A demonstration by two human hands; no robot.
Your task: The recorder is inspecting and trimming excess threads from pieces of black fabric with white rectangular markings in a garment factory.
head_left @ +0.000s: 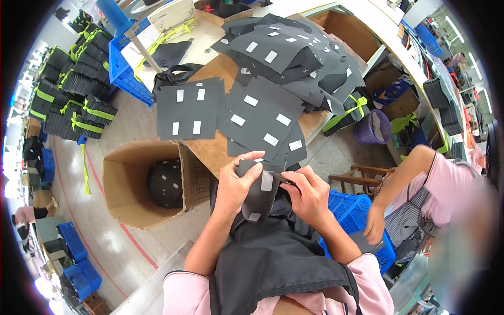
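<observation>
A black fabric panel (pixel 258 195) with white rectangular patches hangs curled in front of my apron. My left hand (pixel 237 182) is closed on its upper left edge, thumb on the front face. At the panel's upper right edge, my right hand (pixel 307 195) pinches a small dark pointed tool (pixel 283 180). Its tip meets the panel's edge near a white patch; the fingers hide most of it, so its exact kind is unclear. Just beyond my hands, more black panels (pixel 257 109) with white patches lie flat on a brown board (pixel 210 149).
A large heap of black panels (pixel 286 50) covers the board's far side. An open cardboard box (pixel 118 184) with black pieces inside stands at left. On the right are a blue crate (pixel 341 202), a purple basket (pixel 374 126) and a co-worker's arm (pixel 396 184). Tied black bundles (pixel 79 73) stack far left.
</observation>
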